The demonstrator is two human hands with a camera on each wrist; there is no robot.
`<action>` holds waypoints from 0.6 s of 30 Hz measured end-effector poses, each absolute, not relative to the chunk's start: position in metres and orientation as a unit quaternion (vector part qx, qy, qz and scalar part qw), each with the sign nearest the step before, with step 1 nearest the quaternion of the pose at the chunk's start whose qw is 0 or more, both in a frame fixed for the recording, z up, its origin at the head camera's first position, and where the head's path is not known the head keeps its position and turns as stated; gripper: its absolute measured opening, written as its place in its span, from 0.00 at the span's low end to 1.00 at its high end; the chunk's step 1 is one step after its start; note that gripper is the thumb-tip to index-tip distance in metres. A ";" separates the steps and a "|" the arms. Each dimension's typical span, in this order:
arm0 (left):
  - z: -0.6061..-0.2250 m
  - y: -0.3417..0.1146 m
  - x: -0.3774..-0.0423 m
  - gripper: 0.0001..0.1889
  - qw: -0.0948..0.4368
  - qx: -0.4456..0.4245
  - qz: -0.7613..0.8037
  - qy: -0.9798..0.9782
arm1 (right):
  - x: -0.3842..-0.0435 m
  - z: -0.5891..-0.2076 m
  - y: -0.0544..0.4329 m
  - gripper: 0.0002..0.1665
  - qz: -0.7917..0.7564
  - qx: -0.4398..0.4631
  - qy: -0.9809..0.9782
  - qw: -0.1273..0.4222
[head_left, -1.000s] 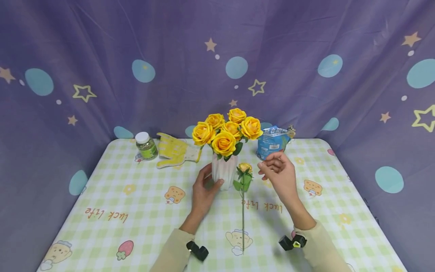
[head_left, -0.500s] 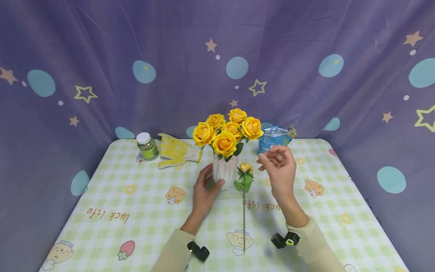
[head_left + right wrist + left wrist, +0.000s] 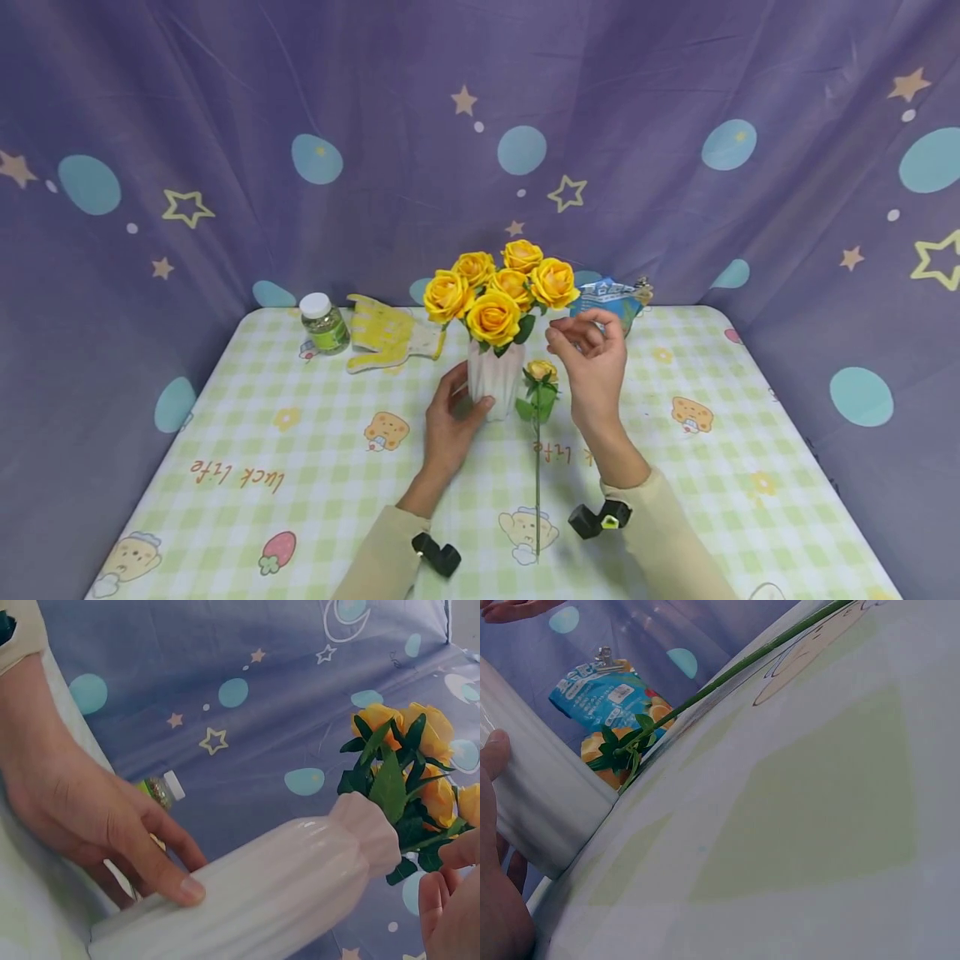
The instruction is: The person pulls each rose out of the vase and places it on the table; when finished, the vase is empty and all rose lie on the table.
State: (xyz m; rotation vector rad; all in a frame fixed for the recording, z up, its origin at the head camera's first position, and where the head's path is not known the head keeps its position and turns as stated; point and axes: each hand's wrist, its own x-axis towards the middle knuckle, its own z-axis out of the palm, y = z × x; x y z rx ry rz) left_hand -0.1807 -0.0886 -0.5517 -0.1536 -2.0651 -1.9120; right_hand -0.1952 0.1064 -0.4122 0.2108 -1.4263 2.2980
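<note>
A pale, ribbed vase (image 3: 497, 385) stands upright mid-table, holding several yellow roses (image 3: 495, 317). My left hand (image 3: 448, 429) grips its lower part from the left side; the right wrist view shows the thumb and fingers (image 3: 176, 889) spread round the vase. Just right of the bouquet, my right hand (image 3: 596, 371) hovers in the air with loosely curled fingers and nothing in them. It appears apart from the flowers. A single yellow rose (image 3: 542, 372) with a long stem (image 3: 537, 492) lies on the table between vase and right forearm.
Left of the vase lie a yellow and white glove (image 3: 386, 333) and a jar (image 3: 325, 325) with a white lid. A blue bag (image 3: 611, 300), clipped at its top, stands behind the right hand. The tablecloth (image 3: 315, 500) is checked green; a purple curtain (image 3: 405, 167) encloses the back.
My right hand has moved left and a little upward, from in front of the blue bag towards the bouquet. The left hand still holds the vase in place.
</note>
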 end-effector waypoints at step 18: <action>-0.554 -0.088 -0.182 0.34 0.168 -0.058 -0.671 -0.720 | -0.209 -0.415 0.076 0.28 0.836 0.059 -0.505 0.206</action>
